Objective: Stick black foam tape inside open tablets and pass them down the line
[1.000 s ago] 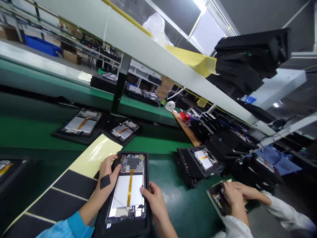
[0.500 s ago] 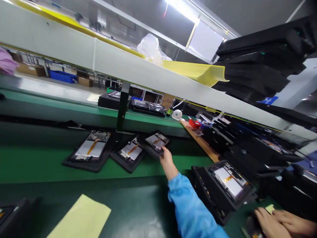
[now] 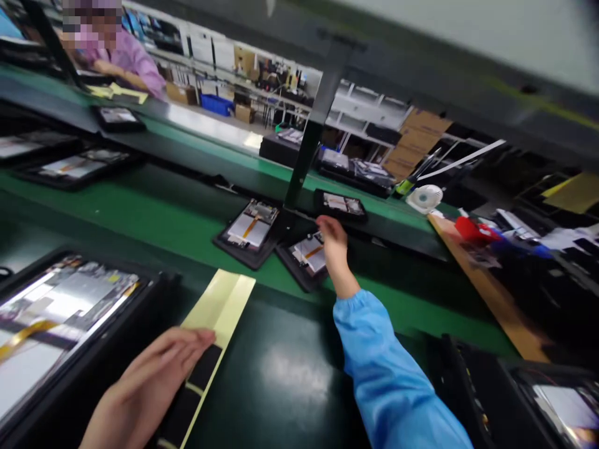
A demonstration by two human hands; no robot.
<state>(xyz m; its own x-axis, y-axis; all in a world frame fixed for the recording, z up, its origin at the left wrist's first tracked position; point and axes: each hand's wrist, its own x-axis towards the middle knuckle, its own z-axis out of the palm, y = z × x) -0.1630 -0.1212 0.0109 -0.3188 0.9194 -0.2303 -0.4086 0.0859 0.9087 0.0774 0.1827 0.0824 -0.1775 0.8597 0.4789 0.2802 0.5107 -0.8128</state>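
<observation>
My left hand reaches in from the bottom left, its fingers stretched out over a yellow backing sheet with black strips. The thumb is hidden; contact with the sheet is unclear. On the left lies a large opened tablet in a black tray, with an orange ribbon cable. My right hand, in a blue sleeve, is open above an opened tablet on the green ledge, partly covering it. Just beyond its fingertips lies another tablet. A third tablet sits to the left.
More opened tablets lie along the ledge at left. Black trays with a tablet stand at lower right. A dark post rises from the ledge, and a wooden strip runs along the right. A person in pink sits across.
My right hand has let go of the tablet it held, which now lies farther back by the post. My left hand has come in over the yellow sheet. The view has swung left and down.
</observation>
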